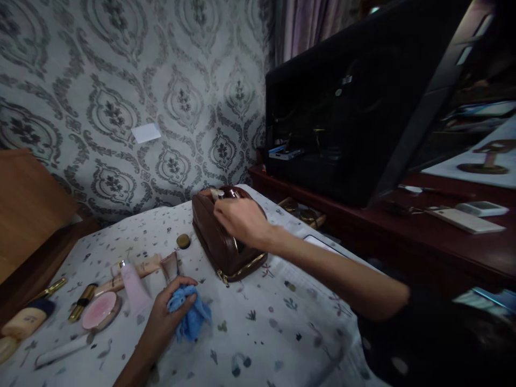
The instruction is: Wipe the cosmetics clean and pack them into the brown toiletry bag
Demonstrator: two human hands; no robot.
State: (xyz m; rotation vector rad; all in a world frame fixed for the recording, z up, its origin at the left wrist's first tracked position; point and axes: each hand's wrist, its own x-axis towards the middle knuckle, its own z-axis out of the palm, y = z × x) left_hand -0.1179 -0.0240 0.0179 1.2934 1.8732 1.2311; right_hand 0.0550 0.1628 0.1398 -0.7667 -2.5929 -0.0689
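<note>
My left hand (pixel 171 301) is closed around a crumpled blue cloth (pixel 192 317) above the patterned white tablecloth. A brown leather cosmetic bag (pixel 213 231) stands unzipped in the middle, with a few small items showing at its opening. At that opening is my right hand (pixel 239 219), its fingers curled; what they grip, if anything, is hidden. Just beyond the left hand lies a small clear-and-beige tube (pixel 170 266). Nearby are a pink tube (pixel 134 285), a long beige tube (pixel 115 283) and a round pink compact (pixel 100 312).
At left lie a beige bottle with a dark cap (pixel 30 318), gold-coloured tubes (pixel 83 302) and a slim white tube (pixel 62 350). A small olive round piece (pixel 183 241) sits left of the bag. A dark screen (pixel 342 113) stands on the red-brown desk (pixel 363 226) at right.
</note>
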